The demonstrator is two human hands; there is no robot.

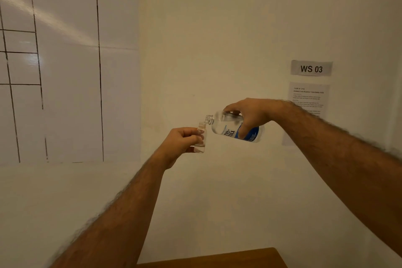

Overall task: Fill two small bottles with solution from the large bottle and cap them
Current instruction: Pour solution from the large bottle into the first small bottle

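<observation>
your forearms fill the near view, with a brown table (217, 259) edge low beneath them; take the "ws 03" sign (311, 68) on the wall as the landmark. you look to be in the pouring step: the large bottle (236, 127), below and left of the sign, is tipped almost flat with its open neck just over the mouth of the small bottle (201, 138), further left still. your right hand (250, 113) grips the large bottle from above, fingers over its upper side and thumb curled down across the blue label. your left hand (180, 143) holds the small bottle upright, fingers wrapped round its side. only a shallow layer of liquid seems to sit in its base, so filling is probably at an early stage. next calls for a steady, slow tilt with the two mouths kept aligned, then levelling the large bottle before overflow. no caps or second small bottle show.
</observation>
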